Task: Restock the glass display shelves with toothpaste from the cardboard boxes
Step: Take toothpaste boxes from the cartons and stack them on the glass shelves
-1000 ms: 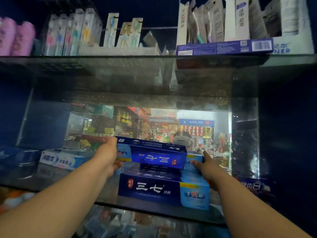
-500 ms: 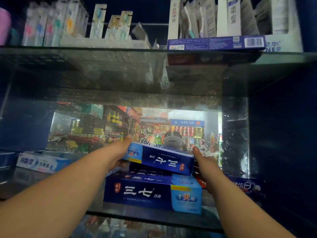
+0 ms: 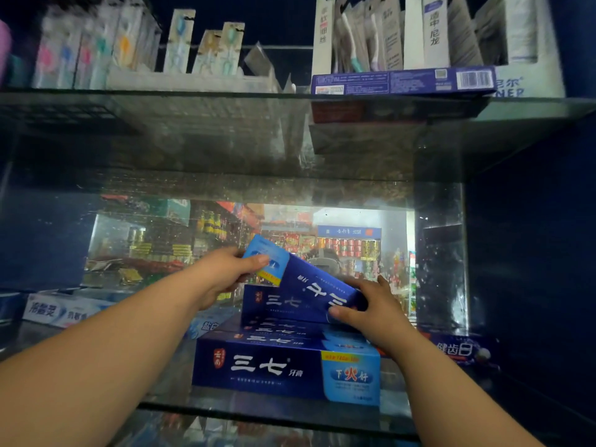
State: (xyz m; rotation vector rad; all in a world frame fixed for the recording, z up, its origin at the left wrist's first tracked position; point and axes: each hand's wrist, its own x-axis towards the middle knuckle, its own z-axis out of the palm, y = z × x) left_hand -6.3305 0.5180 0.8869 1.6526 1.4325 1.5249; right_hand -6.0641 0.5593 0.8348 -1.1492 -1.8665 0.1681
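Observation:
A blue toothpaste box (image 3: 303,282) is held tilted above a stack of like blue boxes on the middle glass shelf (image 3: 283,411). My left hand (image 3: 225,272) grips its raised light-blue end. My right hand (image 3: 371,306) grips its lower dark end, near the stack's top. The front box of the stack (image 3: 283,369) lies flat with white characters facing me. Further boxes (image 3: 283,330) are piled behind and above it. The cardboard boxes are not in view.
A white-and-blue toothpaste box (image 3: 61,309) lies at the shelf's left, another dark box (image 3: 458,350) at the right. The upper glass shelf (image 3: 225,95) carries toothbrush packs (image 3: 96,46) and a flat blue box (image 3: 403,80). A mirror (image 3: 225,240) backs the shelf.
The held box has tipped: its left end rose and its right end dropped toward the stack. My right hand moved from the box's far end onto its front lower corner.

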